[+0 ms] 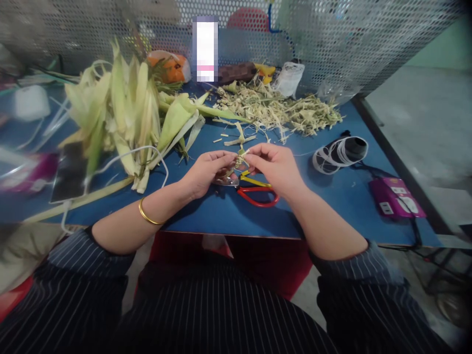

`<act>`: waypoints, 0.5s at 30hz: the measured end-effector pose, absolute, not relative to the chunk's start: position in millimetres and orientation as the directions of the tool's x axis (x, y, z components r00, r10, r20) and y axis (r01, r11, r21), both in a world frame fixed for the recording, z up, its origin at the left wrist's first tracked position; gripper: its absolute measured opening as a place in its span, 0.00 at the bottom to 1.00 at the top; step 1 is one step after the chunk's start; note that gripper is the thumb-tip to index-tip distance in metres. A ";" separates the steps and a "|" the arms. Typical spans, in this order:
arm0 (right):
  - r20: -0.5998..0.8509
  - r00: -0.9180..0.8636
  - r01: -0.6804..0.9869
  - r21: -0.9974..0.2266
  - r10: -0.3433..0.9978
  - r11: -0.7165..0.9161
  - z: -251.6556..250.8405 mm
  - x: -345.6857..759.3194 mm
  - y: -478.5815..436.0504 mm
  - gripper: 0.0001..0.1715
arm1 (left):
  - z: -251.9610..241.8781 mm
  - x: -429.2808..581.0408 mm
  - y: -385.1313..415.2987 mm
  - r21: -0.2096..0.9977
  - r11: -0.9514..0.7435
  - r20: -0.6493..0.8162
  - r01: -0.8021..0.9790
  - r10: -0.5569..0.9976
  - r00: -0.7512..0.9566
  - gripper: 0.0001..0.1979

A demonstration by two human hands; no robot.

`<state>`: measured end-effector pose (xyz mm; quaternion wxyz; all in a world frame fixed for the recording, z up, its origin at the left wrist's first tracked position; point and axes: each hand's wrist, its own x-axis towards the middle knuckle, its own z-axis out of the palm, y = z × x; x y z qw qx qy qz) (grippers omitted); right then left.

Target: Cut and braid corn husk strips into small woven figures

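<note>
Between my two hands is a small braided piece of corn husk (239, 160). My left hand (209, 171) pinches its left side with thumb and forefinger. My right hand (275, 164) pinches a strip at its upper right. A bit of clear plastic (227, 181) shows under the left fingers. Just below the hands lie scissors with red handles (260, 202) and a yellow strip-like thing (256, 182); their far ends are hidden by my hands. Loose husk strips (241, 140) lie beyond my fingertips. A thin white thread runs from near my right hand toward a wound spool (341, 153).
A large pile of corn husks (125, 108) is at the left, with a phone (68, 172) and white cable before it. Husk scraps (276, 108) are heaped at the back. A purple power socket (397, 197) sits at the right edge. A perforated metal screen (324, 39) closes the back.
</note>
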<state>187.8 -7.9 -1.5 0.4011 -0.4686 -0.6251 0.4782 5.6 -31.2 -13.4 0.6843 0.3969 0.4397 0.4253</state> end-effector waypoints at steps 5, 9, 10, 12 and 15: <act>0.164 -0.264 0.235 -0.945 0.951 0.228 -0.7 188.8 -8.7 0.06 | -11.8 5.4 -32.9 0.935 0.320 -0.270 -0.153 0.923 0.275 0.12; 0.158 -0.318 0.264 -0.932 0.935 0.247 -3.5 190.3 -7.8 0.07 | -12.0 6.4 -34.4 0.956 0.281 -0.247 -0.090 0.929 0.275 0.10; 0.135 -0.332 0.282 -0.930 0.934 0.234 -3.8 191.1 -7.2 0.07 | -11.7 7.1 -34.7 0.962 0.264 -0.236 -0.069 0.932 0.274 0.09; 0.081 -0.357 0.306 -0.931 0.931 0.198 -3.4 192.6 -6.1 0.08 | -11.0 8.5 -35.1 0.975 0.222 -0.209 -0.021 0.942 0.263 0.07; 0.063 -0.365 0.320 -0.929 0.929 0.188 -2.2 193.7 -5.1 0.08 | -10.3 8.9 -34.9 0.986 0.163 -0.166 0.034 0.961 0.222 0.06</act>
